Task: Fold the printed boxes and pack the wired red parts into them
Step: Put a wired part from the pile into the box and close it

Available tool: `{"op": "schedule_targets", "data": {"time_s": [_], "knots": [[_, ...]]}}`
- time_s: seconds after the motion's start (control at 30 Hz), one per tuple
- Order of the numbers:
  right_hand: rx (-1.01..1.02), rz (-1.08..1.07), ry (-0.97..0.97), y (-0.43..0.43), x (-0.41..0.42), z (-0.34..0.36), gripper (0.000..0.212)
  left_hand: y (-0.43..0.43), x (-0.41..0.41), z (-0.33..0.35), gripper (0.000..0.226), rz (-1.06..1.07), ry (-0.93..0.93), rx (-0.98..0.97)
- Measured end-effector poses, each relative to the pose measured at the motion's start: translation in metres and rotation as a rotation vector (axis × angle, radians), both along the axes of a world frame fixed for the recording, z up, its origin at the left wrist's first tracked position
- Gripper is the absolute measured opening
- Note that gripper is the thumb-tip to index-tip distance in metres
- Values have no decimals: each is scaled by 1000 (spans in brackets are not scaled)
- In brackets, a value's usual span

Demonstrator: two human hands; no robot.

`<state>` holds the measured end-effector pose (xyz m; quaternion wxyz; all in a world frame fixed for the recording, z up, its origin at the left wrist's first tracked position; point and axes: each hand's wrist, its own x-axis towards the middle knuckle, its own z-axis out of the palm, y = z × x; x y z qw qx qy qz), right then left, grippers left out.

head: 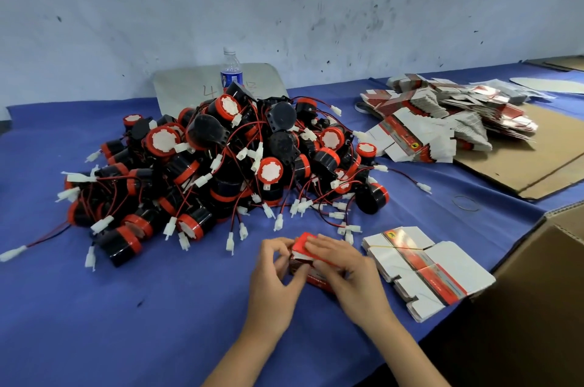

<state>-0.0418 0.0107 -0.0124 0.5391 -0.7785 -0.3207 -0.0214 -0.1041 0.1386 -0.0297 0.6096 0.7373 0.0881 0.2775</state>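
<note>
Small printed red box [301,246] sits on the blue bench [94,307] just in front of the pile of wired red parts [221,159], on its near side. My left fingers [278,244] are curled round the box's left end, pinching it. My right fingers [320,244] are bent over its top and right side, gripping it too, so both sets are clenched on the same box. The top flap shows red, and I can't tell if a part is inside. The pile is a big tangle of black-and-red round parts with red wires and white plugs, mid bench. Right of the pile's near edge, just beside my right wrist, is a flat stack of unfolded boxes [420,266] with a rubber band round it. Far right of the pile is a loose heap of flat boxes [442,121], partly on a cardboard sheet [521,171]. A loose rubber band [465,204] lies between the pile and that sheet. A water bottle [231,70] stands behind the pile. An open carton [553,260] is at the bench's right edge.
</note>
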Motion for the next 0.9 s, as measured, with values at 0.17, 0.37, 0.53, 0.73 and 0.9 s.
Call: {"op": "schedule_targets", "data": {"time_s": [0.17, 0.37, 0.53, 0.73, 0.9], "knots": [[-26, -7, -35, -3, -5, -10, 33, 5, -1, 2, 26, -7, 28, -132], [-20, 28, -13, -5, -2, -10, 33, 5, -2, 4, 21, -25, 15, -68], [-5, 34, -4, -8, -1, -11, 34, 9, -1, 3, 22, -70, 23, -106], [-4, 46, -23, -8, 0, -12, 34, 15, -2, 4, 23, -140, 32, -129], [46, 68, -16, -10, 0, -14, 25, 18, -4, 4, 21, -184, 43, -120]]}}
